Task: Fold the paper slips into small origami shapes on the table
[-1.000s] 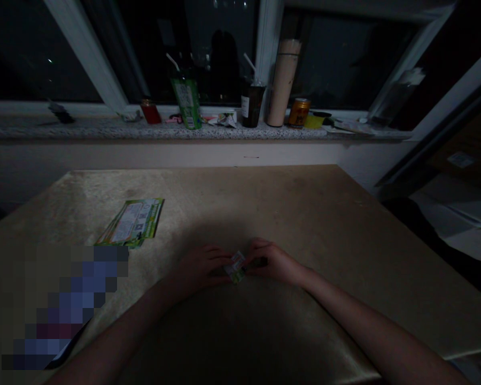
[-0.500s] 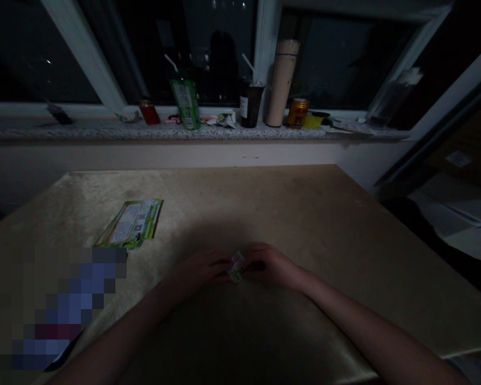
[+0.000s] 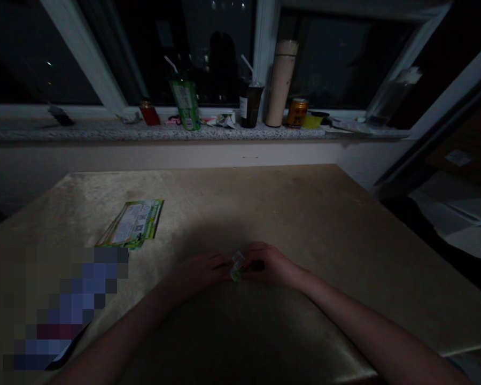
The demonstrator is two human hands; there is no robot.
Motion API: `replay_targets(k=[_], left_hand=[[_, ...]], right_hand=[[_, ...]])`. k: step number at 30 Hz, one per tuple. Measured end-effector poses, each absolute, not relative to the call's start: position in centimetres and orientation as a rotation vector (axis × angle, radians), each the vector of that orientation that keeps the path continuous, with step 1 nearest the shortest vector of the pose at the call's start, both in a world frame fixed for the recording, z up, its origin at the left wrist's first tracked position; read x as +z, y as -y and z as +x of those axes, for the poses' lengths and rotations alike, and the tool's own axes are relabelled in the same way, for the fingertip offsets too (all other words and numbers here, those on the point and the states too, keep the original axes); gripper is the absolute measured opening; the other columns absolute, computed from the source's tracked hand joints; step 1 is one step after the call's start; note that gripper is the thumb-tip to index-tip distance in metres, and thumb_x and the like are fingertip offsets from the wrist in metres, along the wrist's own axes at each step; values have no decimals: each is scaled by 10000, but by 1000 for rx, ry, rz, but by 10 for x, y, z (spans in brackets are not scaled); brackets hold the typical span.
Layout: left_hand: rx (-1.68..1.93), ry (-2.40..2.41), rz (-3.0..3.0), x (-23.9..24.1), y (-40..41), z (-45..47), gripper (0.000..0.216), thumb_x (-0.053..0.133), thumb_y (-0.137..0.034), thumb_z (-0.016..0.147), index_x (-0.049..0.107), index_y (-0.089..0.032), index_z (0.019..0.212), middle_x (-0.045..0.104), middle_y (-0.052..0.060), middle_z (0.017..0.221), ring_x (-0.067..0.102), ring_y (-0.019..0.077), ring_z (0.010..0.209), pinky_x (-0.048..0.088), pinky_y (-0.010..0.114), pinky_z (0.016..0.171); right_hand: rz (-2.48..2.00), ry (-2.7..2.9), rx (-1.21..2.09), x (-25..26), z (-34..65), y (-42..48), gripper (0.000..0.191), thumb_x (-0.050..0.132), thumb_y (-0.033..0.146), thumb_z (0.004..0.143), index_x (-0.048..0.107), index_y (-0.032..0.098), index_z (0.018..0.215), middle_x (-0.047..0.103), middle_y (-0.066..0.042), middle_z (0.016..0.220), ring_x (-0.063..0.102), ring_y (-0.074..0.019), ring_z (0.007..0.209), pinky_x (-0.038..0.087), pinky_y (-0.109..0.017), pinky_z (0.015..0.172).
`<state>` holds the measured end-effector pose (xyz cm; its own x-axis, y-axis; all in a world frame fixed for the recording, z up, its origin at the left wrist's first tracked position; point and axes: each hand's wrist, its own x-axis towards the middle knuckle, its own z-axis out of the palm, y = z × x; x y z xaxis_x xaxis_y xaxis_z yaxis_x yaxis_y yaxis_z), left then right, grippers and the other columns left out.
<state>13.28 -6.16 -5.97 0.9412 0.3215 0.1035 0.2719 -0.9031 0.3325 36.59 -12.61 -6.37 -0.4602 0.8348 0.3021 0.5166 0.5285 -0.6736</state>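
Note:
Between my two hands, near the front middle of the table, is a small folded piece of printed paper [image 3: 237, 262], white and green. My left hand [image 3: 206, 269] grips its left side with the fingertips. From the right, the thumb and fingers of my right hand [image 3: 270, 264] pinch the same paper, with a dark gap showing inside the curl of the fingers. The light is dim, so the exact folds cannot be made out. To the left on the table lies a loose stack of green and white printed leaflets [image 3: 134, 222].
A blurred-out bluish object [image 3: 76, 305] lies at the table's [image 3: 304, 208] left front. On the window sill [image 3: 216, 133] stand a red jar [image 3: 149, 113], a green cup with a straw [image 3: 185, 104], a dark cup [image 3: 250, 107], a tall flask [image 3: 281, 85] and an orange can [image 3: 296, 113].
The folded paper has shifted and turned slightly between my fingers. My left fingers have moved a little; my right hand stays almost in place.

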Motion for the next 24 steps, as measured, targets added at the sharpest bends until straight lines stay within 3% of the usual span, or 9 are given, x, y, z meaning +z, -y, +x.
replay_targets(k=[7,15,24], left_hand=[[206,-391,2852,-61,60,132,291,444,-228,978,562,-299,1234,617,36,1184,568,206,1071,455,316,888],[250,-478,2784,-59,63,133,259,429,-228,978,589,-284,1173,628,33,1151,578,207,1026,459,321,867],[321,-512,2699,-56,65,138,197,450,-291,961,618,-221,1036,619,42,1047,591,190,935,470,313,818]], right_hand=[[-1080,2200,641,-59,369,126,131,651,306,834,703,186,836,657,-37,788,599,-148,754,446,-259,705],[-1117,2201,564,-63,365,130,214,692,372,790,689,200,918,665,-37,847,601,-162,816,440,-275,752],[-1097,2227,536,-63,364,129,175,553,291,907,694,191,929,664,-57,857,599,-162,809,438,-272,744]])
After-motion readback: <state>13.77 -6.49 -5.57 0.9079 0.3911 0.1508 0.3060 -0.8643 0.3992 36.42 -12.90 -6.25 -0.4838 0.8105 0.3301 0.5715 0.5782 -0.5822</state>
